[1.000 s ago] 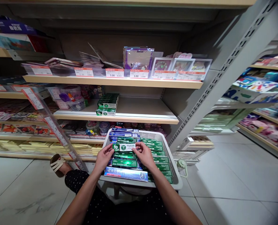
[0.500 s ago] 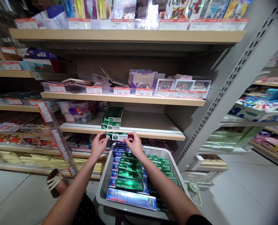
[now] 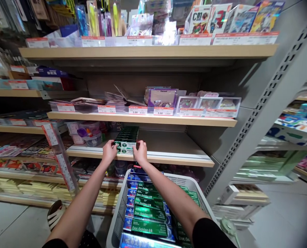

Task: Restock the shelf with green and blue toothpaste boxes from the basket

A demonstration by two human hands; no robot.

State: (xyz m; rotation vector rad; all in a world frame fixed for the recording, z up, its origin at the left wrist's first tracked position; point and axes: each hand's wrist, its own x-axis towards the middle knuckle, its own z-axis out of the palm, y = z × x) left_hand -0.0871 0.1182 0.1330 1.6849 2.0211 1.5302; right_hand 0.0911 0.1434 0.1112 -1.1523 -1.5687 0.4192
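A green and white toothpaste box (image 3: 127, 145) lies on top of another at the front of the lower shelf (image 3: 166, 142). My left hand (image 3: 109, 151) grips its left end, and my right hand (image 3: 140, 151) pinches its right end. Behind it, a row of similar green boxes (image 3: 128, 132) runs back into the shelf. Below my forearms stands a grey basket (image 3: 117, 210) filled with green toothpaste boxes (image 3: 149, 212) marked Doc.Golden and blue boxes (image 3: 129, 201).
Clear tubs (image 3: 92, 136) sit left of the green row. The shelf above (image 3: 143, 118) overhangs my hands and carries cards and small clear cases. A slotted metal upright (image 3: 248, 113) rises at the right. A sandalled foot (image 3: 55, 212) shows at lower left.
Both hands have carried the toothpaste box forward from above the basket onto the front of the shelf's green row. The camera view has tilted up slightly.
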